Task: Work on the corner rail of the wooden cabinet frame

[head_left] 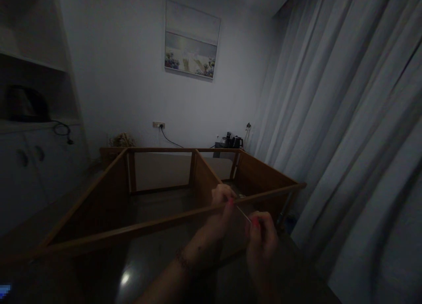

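Observation:
My left hand (pixel 221 207) is closed around the front top rail (pixel 184 217) of a brown wooden frame, near where the middle divider panel (pixel 208 177) meets it. Its fingers lie over the rail and its thumb presses the near side. Just to the right, my right hand (pixel 262 236) pinches a thin metal rod (pixel 244 214) between thumb and fingers. The rod slants up and left toward the rail by my left thumb. Dim light hides whether its tip touches anything.
The frame's left side panel (pixel 95 196) and right side panel (pixel 263 172) bound it. Grey curtains (pixel 346 119) hang close on the right. A coffee maker (pixel 235 141) stands behind the frame, a kettle (pixel 28 104) on the left cabinet. A cord (pixel 169 139) runs from a wall socket.

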`<state>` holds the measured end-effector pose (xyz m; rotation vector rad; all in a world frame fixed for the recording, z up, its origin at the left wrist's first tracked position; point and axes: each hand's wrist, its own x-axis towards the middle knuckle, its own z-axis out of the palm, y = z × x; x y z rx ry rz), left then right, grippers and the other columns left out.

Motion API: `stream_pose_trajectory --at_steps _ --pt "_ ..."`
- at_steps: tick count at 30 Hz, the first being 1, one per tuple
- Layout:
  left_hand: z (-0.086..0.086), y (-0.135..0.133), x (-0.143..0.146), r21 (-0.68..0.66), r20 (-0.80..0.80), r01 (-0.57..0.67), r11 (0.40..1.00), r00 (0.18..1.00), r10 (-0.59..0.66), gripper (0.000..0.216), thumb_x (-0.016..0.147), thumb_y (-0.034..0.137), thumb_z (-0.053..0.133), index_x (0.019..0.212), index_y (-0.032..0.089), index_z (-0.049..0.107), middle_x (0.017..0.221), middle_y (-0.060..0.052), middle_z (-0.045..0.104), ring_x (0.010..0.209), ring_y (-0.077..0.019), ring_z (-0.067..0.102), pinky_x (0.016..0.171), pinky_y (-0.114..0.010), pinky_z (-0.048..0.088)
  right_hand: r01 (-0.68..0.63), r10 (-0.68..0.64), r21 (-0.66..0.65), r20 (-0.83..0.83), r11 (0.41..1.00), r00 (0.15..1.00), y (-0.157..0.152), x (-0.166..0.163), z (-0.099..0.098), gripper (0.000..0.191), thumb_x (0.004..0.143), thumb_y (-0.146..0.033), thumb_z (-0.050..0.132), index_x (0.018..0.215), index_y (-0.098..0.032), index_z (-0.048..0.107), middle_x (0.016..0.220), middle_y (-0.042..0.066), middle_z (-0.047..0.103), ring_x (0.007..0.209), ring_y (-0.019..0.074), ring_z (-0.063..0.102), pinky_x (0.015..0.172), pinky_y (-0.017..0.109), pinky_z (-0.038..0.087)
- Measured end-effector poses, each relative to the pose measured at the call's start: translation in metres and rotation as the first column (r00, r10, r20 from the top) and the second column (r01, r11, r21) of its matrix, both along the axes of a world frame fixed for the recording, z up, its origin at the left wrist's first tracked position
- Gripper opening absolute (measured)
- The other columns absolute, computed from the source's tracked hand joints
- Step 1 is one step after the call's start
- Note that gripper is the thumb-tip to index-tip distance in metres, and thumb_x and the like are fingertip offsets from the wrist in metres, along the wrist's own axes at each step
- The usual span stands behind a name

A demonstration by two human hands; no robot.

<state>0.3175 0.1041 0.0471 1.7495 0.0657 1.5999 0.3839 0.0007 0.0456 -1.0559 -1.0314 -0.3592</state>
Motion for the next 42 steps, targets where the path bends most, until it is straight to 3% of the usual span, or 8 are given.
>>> stream_pose_trajectory --at_steps 3,5,9,13,17,21,32,42 --pt "0.002 -0.002 -0.001 -0.019 -0.017 0.012 1.0 1.0 -0.012 0.043 0.111 0.061 0.037 0.096 0.025 0.054 0.099 -0.005 0.056 0.094 -0.0238 0.051 0.086 -0.037 0.042 0.091 -0.103 0.156 0.073 0.984 0.992 0.003 0.007 -0.002 0.013 0.101 -0.036 0.068 0.104 -0.024 0.066 0.084 -0.002 0.066 0.065 0.0117 0.062 0.056 0.021 0.051" --pt "0.004 -0.002 -0.002 -0.012 -0.018 0.009 1.0 1.0 -0.009 0.044 0.11 0.063 0.036 0.095 0.025 0.053 0.097 -0.004 0.055 0.092 -0.0238 0.05 0.085 -0.037 0.042 0.099 -0.134 0.196 0.173 0.976 0.976 0.003 0.012 -0.003 0.012 0.101 -0.028 0.069 0.112 -0.025 0.065 0.088 -0.001 0.067 0.069 0.0124 0.063 0.06 0.023 0.053" --pt "0.008 -0.002 -0.002 -0.005 -0.028 -0.013 1.0 1.0 0.013 0.052 0.108 0.07 0.033 0.091 0.025 0.052 0.095 -0.005 0.055 0.09 -0.0247 0.051 0.083 -0.039 0.043 0.154 -0.203 0.169 0.325 0.973 0.924 0.0 0.02 -0.007 0.004 0.103 -0.026 0.066 0.106 -0.024 0.069 0.088 0.002 0.069 0.074 0.0155 0.064 0.062 0.028 0.053" --pt "0.007 0.0 -0.001 0.004 -0.04 -0.007 1.0 0.999 0.007 0.048 0.109 0.066 0.034 0.094 0.025 0.052 0.097 -0.005 0.057 0.093 -0.0248 0.052 0.087 -0.04 0.043 0.157 -0.203 0.167 0.313 0.973 0.928 0.001 0.025 -0.013 0.015 0.107 -0.035 0.059 0.106 -0.023 0.069 0.09 0.004 0.071 0.078 0.0176 0.066 0.064 0.031 0.054" --pt "0.004 -0.001 0.0 0.009 -0.01 -0.013 1.0 1.0 0.013 0.047 0.109 0.066 0.035 0.093 0.025 0.052 0.095 -0.005 0.057 0.091 -0.0247 0.052 0.084 -0.039 0.042 0.136 -0.191 0.187 0.321 0.973 0.928 0.006 0.028 -0.017 0.014 0.108 -0.036 0.06 0.109 -0.024 0.067 0.089 0.002 0.071 0.075 0.017 0.066 0.065 0.031 0.055" --pt "0.006 -0.001 -0.001 -0.02 -0.037 -0.021 1.0 0.999 0.02 0.048 0.108 0.068 0.035 0.093 0.025 0.052 0.096 -0.005 0.06 0.094 -0.0254 0.055 0.087 -0.04 0.043 0.168 -0.234 0.227 0.306 0.959 0.923 0.007 0.026 -0.016 0.017 0.106 -0.038 0.062 0.099 -0.023 0.067 0.084 0.002 0.069 0.075 0.0178 0.066 0.067 0.032 0.055" --pt "0.012 -0.007 -0.006 -0.03 -0.084 -0.03 0.999 0.996 0.028 0.05 0.108 0.07 0.03 0.093 0.026 0.052 0.095 -0.006 0.059 0.092 -0.0264 0.054 0.086 -0.041 0.044 0.057 -0.096 0.148 0.264 0.987 0.96 -0.001 0.002 -0.003 0.033 0.104 -0.02 0.059 0.073 -0.024 0.049 0.06 -0.007 0.054 0.051 0.0109 0.051 0.048 0.022 0.041" --pt "0.008 -0.002 -0.003 -0.02 -0.045 -0.027 0.999 0.999 0.026 0.049 0.108 0.067 0.034 0.092 0.025 0.053 0.095 -0.006 0.059 0.092 -0.0257 0.054 0.085 -0.04 0.045 0.169 -0.216 0.154 0.382 0.974 0.899 -0.006 0.001 -0.001 0.027 0.107 -0.022 0.055 0.08 -0.024 0.056 0.063 -0.003 0.063 0.05 0.0117 0.056 0.047 0.023 0.043"
